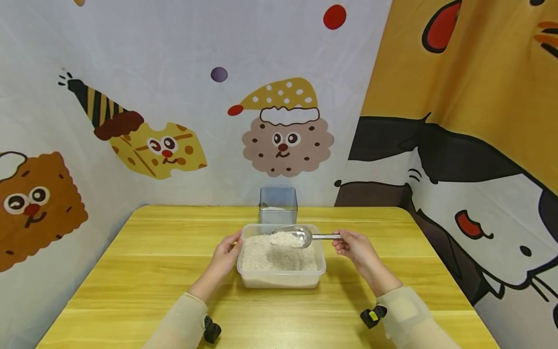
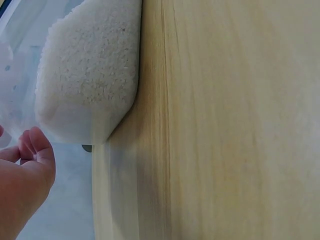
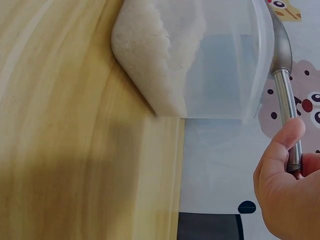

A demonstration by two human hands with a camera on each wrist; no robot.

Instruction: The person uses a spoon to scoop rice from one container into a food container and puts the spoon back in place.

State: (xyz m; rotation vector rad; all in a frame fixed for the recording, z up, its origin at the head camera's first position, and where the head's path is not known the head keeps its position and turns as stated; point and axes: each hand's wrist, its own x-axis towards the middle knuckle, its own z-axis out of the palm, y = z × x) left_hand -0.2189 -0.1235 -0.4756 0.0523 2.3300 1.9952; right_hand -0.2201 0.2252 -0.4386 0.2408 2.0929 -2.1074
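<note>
A clear plastic container point(image 1: 281, 280) of white rice point(image 1: 257, 254) stands on the table in the head view. My left hand point(image 1: 225, 253) holds the container's left rim near the far corner; in the left wrist view its fingers point(image 2: 42, 147) bend beside the wall. My right hand point(image 1: 356, 249) grips the handle end of a metal scoop point(image 1: 306, 236). Level above the container, the scoop carries a heap of rice. From the right wrist, the thumb point(image 3: 290, 132) lies along the scoop's handle point(image 3: 286, 97), which is above the rim.
Just behind the container stands a bluish transparent square bin point(image 1: 279, 198) with some white contents low inside. The wooden table point(image 1: 174, 242) ends at a cartoon-printed cloth point(image 1: 183, 87) behind and on both sides. Small black devices point(image 1: 211, 330) sit at both wrists.
</note>
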